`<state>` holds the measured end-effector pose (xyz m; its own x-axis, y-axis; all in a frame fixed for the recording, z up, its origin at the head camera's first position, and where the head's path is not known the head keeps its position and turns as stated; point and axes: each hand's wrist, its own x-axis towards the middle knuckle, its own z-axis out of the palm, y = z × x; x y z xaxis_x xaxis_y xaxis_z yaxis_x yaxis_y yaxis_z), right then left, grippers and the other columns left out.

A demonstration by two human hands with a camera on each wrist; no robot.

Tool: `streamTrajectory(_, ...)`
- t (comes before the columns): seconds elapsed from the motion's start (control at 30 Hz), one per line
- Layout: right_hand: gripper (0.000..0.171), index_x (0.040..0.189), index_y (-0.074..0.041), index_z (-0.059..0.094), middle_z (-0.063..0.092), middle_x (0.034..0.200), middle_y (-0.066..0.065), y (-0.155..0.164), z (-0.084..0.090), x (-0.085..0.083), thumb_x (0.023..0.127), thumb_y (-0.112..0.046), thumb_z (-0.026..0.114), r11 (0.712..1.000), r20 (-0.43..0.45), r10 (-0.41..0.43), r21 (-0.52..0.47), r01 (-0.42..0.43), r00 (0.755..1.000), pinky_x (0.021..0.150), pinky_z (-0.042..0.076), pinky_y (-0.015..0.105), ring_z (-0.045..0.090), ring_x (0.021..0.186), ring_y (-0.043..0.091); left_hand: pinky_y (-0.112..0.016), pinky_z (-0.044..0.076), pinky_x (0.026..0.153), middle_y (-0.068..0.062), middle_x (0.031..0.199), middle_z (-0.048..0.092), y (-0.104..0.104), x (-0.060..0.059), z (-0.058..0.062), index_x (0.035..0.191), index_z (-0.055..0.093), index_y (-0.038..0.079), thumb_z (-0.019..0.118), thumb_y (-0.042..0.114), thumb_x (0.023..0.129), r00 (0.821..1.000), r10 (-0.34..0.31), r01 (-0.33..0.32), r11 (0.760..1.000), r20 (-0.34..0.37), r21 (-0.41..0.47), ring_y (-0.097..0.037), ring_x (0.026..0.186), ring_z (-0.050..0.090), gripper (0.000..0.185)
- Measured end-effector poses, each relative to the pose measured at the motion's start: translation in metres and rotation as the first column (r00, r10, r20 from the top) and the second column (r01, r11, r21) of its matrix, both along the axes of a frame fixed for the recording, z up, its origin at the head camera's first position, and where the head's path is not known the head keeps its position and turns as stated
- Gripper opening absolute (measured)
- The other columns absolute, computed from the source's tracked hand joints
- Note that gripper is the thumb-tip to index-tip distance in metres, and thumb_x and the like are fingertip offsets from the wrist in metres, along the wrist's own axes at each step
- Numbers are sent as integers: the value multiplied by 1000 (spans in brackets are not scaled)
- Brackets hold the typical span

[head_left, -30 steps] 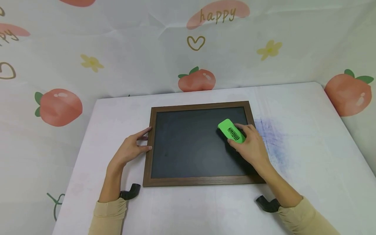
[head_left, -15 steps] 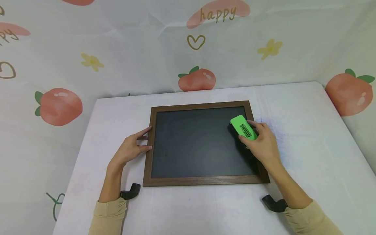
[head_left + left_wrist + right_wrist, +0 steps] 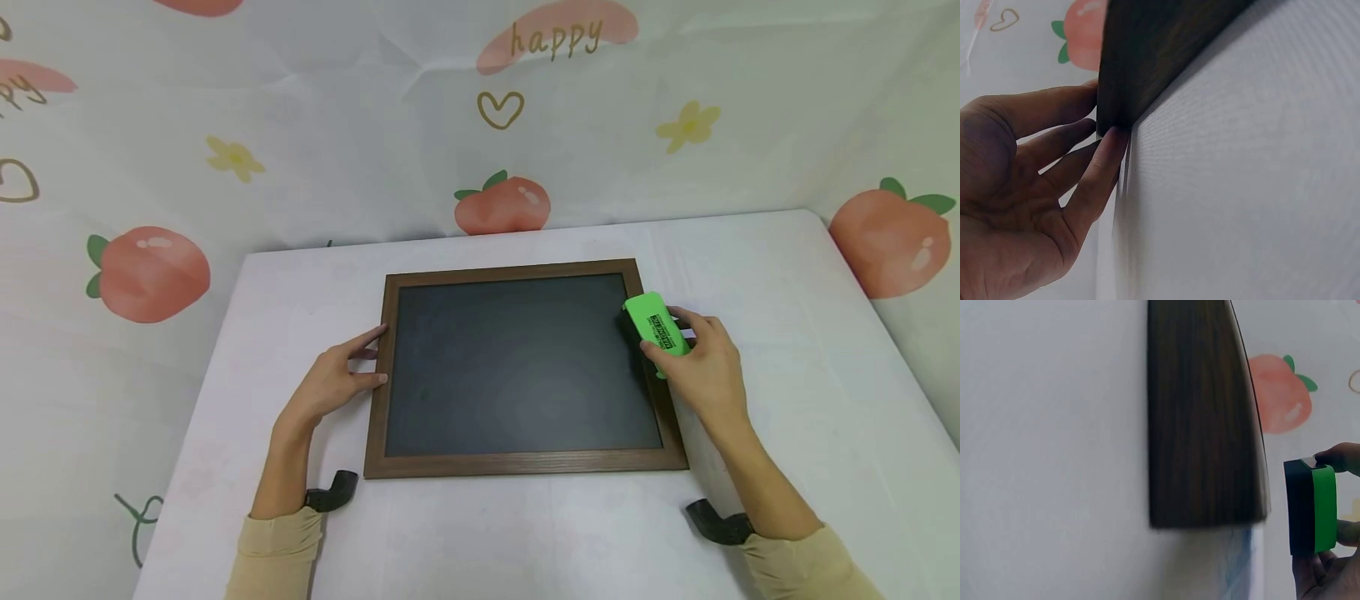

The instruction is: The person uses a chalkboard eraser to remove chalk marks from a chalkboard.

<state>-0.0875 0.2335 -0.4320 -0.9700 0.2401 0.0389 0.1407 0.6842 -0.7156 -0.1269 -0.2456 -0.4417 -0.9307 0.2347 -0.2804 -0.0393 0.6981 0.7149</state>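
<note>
- We see the right hand (image 3: 701, 367) pinching a green eraser (image 3: 656, 325) between thumb and fingers, with the eraser sitting over the right rail of the chalkboard (image 3: 517, 367), which lies flat in the middle of the desk (image 3: 480, 533).
- The left hand (image 3: 330, 383) lies relaxed, its straight fingers touching the board's left frame edge and holding nothing.
- We judge the main risk to be the eraser's dark felt catching on the raised wooden frame; a sideways push there could tip it out of the pinch or jolt the board.
- Because the left hand only rests against the edge rather than gripping it, a firm shove from the right could slide the board across the smooth cloth.
- The faint bluish smudge on the cloth just right of the board suggests that dust carried over the rail may mark the cover further.
- The head view alone shows both hands, the whole slate and the peach-printed backdrop (image 3: 150, 275).
- The right wrist view adds what the head view hides: the eraser (image 3: 1313, 506) appears lifted beside the frame's corner, its dark pad side facing the wood.
- The left wrist view shows the fingertips (image 3: 1107, 147) pressed at the frame's underside edge.
</note>
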Motion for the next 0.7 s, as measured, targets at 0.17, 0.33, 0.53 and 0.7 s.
streamTrajectory(0.17, 62, 139, -2, 55, 53, 118, 22, 10, 0, 1, 86, -28, 75, 999, 27, -37, 6, 37, 999, 62, 42, 19, 58, 101, 37, -62, 36, 101, -23, 137, 55, -1, 0, -1, 155, 38, 19, 73, 10, 88, 1000, 0, 0, 1000, -5, 0, -41, 131, 47, 76)
streamTrajectory(0.33, 65, 140, -1, 53, 53, 122, 24, 19, -1, 1, 87, -33, 74, 998, 59, -67, 4, 67, 996, 65, 41, 23, 56, 105, 38, -60, 39, 98, -23, 137, 55, -2, 1, 0, 154, 38, 18, 73, 9, 88, 1000, -11, 11, 1000, -10, 1, -40, 129, 49, 76)
streamTrajectory(0.53, 67, 139, 2, 51, 52, 124, 26, 25, -2, 2, 89, -36, 72, 996, 89, -89, 9, 89, 992, 70, 40, 33, 54, 108, 40, -58, 40, 97, -23, 137, 55, -2, 1, 0, 155, 37, 18, 74, 10, 88, 1000, -16, 16, 1000, -13, 0, -40, 128, 49, 77)
streamTrajectory(0.7, 69, 137, 8, 47, 50, 124, 29, 27, -3, 1, 90, -37, 69, 995, 132, -98, 9, 97, 986, 70, 42, 37, 53, 109, 44, -59, 40, 98, -23, 138, 55, -3, 2, -1, 155, 37, 18, 74, 11, 88, 1000, -21, 21, 1000, -19, 3, -41, 129, 49, 77)
